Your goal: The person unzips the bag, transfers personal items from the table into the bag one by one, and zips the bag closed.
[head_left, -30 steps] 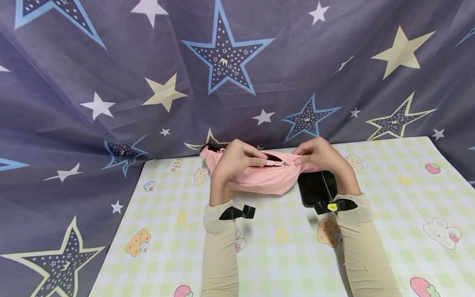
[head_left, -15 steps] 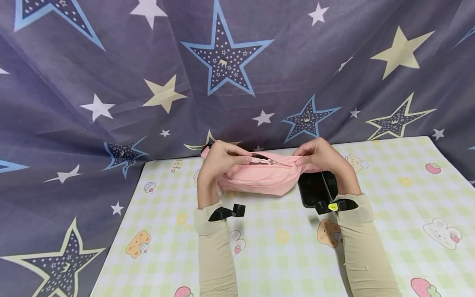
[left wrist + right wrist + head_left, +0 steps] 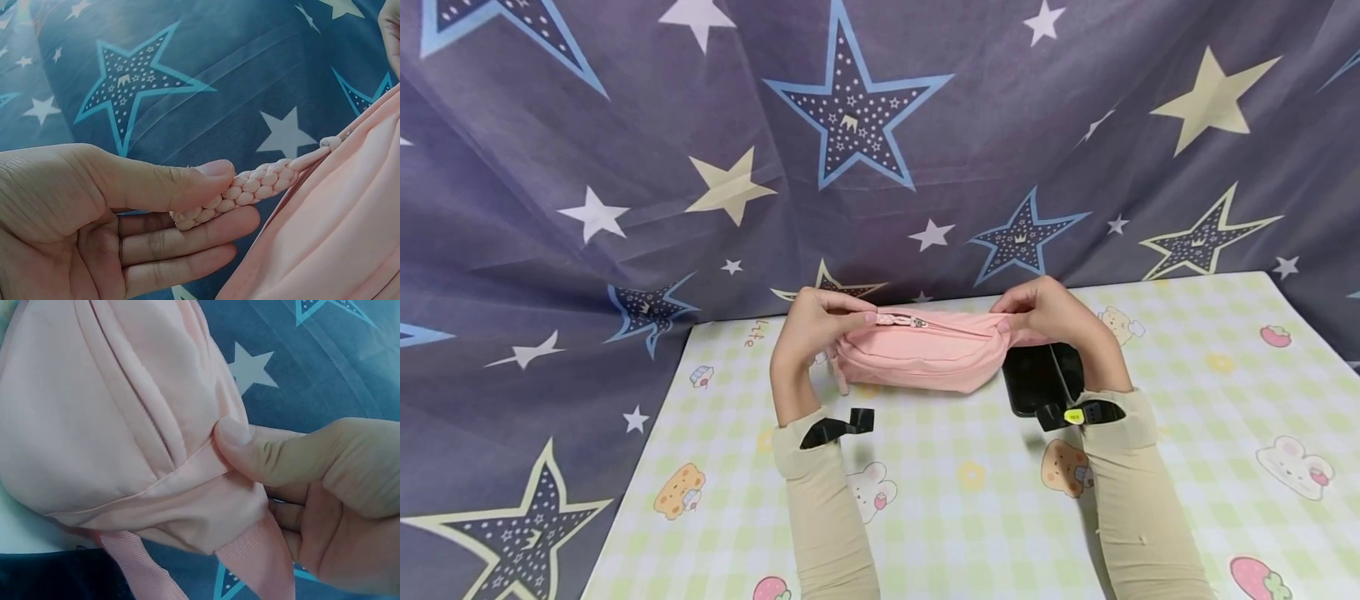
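Observation:
A pink waist bag [image 3: 925, 358] lies near the back of the table, its zipper running along the top. My left hand [image 3: 820, 325] pinches the braided zipper pull [image 3: 256, 184] between thumb and forefinger, close to the bag's left end. The pull's cord is stretched toward the zipper slider [image 3: 919, 322]. At the other end, my right hand [image 3: 1045, 310] grips the bag's corner, thumb on the front and fingers behind it. A pink strap [image 3: 262, 556] hangs below that corner in the right wrist view.
A black phone-like slab [image 3: 1033, 379] lies on the table under my right wrist, just right of the bag. The table [image 3: 970, 533] has a checked cover with printed animals. A dark star-patterned curtain [image 3: 865, 225] stands right behind its back edge.
My left hand has moved left with the zipper pull, and the slider has travelled left along the top. The dark gap in the zipper has closed up behind it. My right hand stays put.

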Demonstrator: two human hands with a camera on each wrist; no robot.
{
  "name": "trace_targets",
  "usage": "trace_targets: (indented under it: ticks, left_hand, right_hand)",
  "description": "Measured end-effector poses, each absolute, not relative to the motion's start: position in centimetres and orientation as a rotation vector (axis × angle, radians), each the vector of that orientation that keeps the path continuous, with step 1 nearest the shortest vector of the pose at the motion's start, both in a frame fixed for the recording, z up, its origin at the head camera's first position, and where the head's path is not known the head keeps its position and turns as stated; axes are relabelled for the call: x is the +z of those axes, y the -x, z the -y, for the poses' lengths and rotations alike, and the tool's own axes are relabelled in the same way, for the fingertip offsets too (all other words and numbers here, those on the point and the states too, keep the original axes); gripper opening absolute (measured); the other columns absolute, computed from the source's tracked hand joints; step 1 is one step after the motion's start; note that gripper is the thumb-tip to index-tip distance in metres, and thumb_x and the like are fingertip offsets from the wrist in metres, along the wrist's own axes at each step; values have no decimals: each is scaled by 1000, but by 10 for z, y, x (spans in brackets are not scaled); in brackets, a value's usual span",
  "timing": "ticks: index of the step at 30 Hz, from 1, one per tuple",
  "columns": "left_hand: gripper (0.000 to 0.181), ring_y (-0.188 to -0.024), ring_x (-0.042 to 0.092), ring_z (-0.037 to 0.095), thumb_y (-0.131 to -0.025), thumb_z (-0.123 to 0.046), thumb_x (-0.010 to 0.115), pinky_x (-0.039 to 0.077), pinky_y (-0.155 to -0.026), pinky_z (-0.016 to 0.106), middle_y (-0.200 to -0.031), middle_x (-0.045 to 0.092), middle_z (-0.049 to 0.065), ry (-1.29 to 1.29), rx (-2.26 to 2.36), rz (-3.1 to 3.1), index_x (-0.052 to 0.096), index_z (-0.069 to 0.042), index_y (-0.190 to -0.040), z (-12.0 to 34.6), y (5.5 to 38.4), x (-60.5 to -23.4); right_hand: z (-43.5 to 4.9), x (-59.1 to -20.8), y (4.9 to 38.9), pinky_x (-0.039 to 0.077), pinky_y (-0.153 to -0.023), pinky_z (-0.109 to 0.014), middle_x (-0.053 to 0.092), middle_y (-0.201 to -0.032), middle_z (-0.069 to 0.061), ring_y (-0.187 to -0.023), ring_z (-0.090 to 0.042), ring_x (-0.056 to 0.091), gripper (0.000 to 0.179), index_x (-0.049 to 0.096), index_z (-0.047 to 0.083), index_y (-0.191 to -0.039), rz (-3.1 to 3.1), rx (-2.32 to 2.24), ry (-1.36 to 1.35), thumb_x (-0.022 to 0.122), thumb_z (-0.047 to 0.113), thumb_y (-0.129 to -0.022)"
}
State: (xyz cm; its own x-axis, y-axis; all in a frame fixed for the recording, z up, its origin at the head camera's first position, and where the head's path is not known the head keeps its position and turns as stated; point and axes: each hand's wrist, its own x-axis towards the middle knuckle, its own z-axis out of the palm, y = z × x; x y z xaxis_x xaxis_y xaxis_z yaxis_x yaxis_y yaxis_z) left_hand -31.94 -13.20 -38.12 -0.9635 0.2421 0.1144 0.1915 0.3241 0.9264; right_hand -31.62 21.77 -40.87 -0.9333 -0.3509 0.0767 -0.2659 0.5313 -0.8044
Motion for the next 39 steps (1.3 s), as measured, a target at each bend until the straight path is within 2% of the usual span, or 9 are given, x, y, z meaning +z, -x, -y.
trace_targets:
  ticks: [4,7,11,15,20,27,35,39]
  left_hand:
    - [17,-42,47,8,-82,-9,86,40,-38,21,-94,77,21,-398,1749,-2544,81,1,-95,129,320,-381]
    - [16,-49,50,6,-81,-9,86,40,-42,18,-97,77,19,-390,1760,-2562,81,0,-94,125,320,-380]
    - [16,-70,62,4,-80,-8,87,49,-59,14,-99,78,18,-389,1786,-2576,82,0,-93,121,320,-381]
    - [15,-82,66,6,-80,-6,87,52,-74,13,-97,78,18,-401,1810,-2578,82,0,-92,119,319,-380]
    - [14,-85,69,8,-80,-6,87,54,-77,14,-96,78,18,-394,1803,-2591,82,0,-91,119,318,-378]
    - [13,-88,71,8,-81,-8,86,55,-78,16,-96,79,16,-374,1772,-2598,82,-1,-92,118,317,-377]
    - [12,-81,70,7,-83,-5,83,55,-74,16,-97,78,17,-361,1785,-2590,81,0,-94,120,317,-377]
    - [13,-78,69,7,-84,-6,83,54,-70,16,-98,78,18,-335,1812,-2581,81,0,-95,124,317,-377]
  right_hand:
    - [-215,-406,315,53,-73,-14,78,-98,-14,-79,-5,65,15,78,2,-104,-2680,-1364,586,78,8,-90]
    - [-211,-404,314,53,-73,-17,78,-99,-12,-79,-8,66,18,78,4,-106,-2689,-1364,636,79,12,-90]
    - [-200,-400,312,53,-73,-20,78,-100,-9,-81,-15,63,26,78,8,-106,-2695,-1319,690,86,18,-83]
    - [-188,-396,309,51,-76,-24,77,-102,-6,-86,-19,60,29,79,10,-104,-2754,-1174,679,89,13,-77]
    - [-176,-392,304,47,-74,-30,74,-93,-7,-83,-23,57,22,79,9,-96,-2822,-1092,646,85,5,-76]
    - [-170,-391,298,42,-65,-28,66,-77,-7,-72,-20,52,16,78,8,-83,-2909,-1104,722,83,-3,-71]
    - [-170,-390,300,48,-71,-30,72,-84,-9,-77,-22,59,12,79,7,-82,-2893,-1152,743,81,-4,-78]
    - [-172,-390,301,48,-68,-25,74,-84,-10,-74,-20,59,9,80,5,-85,-2887,-1233,776,82,-2,-80]
